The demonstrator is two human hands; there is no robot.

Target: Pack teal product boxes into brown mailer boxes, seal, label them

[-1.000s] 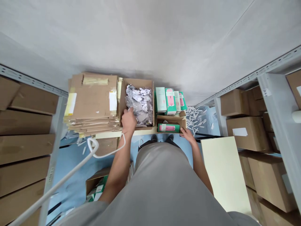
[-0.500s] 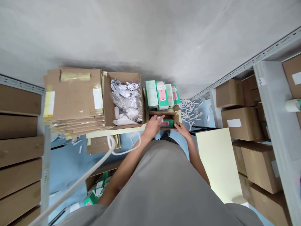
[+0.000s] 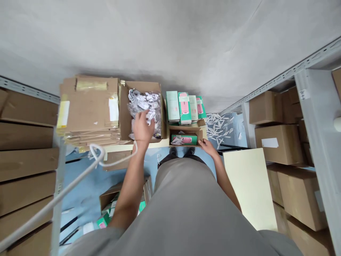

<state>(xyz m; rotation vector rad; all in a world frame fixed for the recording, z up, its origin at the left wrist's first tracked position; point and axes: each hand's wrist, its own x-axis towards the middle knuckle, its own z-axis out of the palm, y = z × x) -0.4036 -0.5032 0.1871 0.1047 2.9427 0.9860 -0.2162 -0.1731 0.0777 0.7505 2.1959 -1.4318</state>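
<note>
Left of the small carton [image 3: 193, 130], which held a green box [image 3: 190, 139], the left hand [image 3: 143, 129] hung over crumpled paper [image 3: 144, 101], fingers spread. The right hand [image 3: 208, 147] touched the carton's right side, clamped or not I could not tell; a slack hold might have tipped it off the table [image 3: 157, 144].

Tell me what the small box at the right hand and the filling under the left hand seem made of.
Small box: probably matte cardboard, from its plain brown, thin walls. Filling: likely creased, dull white paper, plus glossy, see-through film, perhaps plastic.
</note>
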